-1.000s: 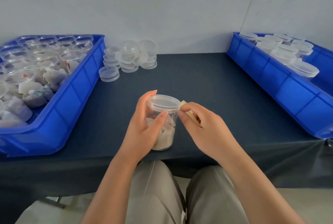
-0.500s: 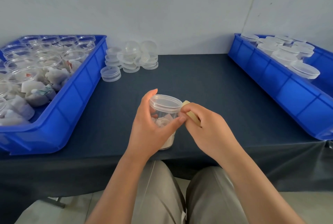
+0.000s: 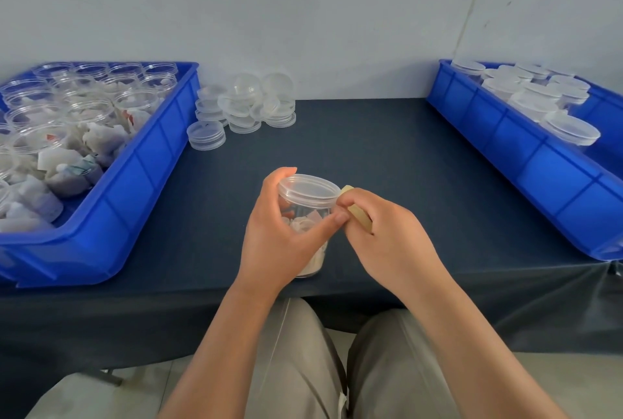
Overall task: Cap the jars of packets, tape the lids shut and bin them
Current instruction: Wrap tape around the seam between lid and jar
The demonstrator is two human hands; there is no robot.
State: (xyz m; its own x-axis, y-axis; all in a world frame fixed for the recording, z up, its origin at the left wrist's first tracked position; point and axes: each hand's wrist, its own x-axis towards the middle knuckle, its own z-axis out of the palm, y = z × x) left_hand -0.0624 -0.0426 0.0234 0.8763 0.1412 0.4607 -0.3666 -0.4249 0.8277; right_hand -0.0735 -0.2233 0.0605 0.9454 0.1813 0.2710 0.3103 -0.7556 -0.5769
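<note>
The jar [image 3: 312, 251] stood upright near the front edge of the dark table [image 3: 371, 149], its long axis vertical, base down on the cloth and mouth pointing up. A clear lid [image 3: 308, 187] sat on that mouth. White packets showed through the wall.

The left hand [image 3: 279, 236] gripped the jar from the left, fingers curled round the far side and the thumb lying across the near wall. The right hand [image 3: 387, 236] was pressed close against the jar's right side just under the lid, fingers curled round a tan tape [image 3: 359, 218] (roll or strip, it was hard to tell). The two hands met at the jar, thumb tip touching fingers.

To the left lay a blue bin [image 3: 141, 182] of open jars [image 3: 84, 108] with packets. To the right, a second blue bin [image 3: 505, 135] held capped jars [image 3: 539, 95]. Loose lids [image 3: 242, 108] were stacked at the back of the table, just beside the left bin.
</note>
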